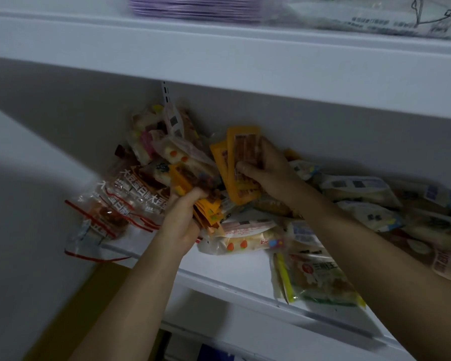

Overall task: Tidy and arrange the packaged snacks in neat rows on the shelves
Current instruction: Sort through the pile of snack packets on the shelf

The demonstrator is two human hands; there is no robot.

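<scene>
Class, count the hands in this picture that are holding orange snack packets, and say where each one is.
2. The left hand grips a bundle of orange packets low in the pile; the right hand holds upright orange packets above it. Neither is hidden.

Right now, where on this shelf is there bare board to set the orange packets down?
Bare shelf shows along the front edge, between the red-striped clear bags and the green-and-yellow packet. Behind it, from the left hand and right hand to the back wall, packets are heaped; the right side is crowded too.
</scene>
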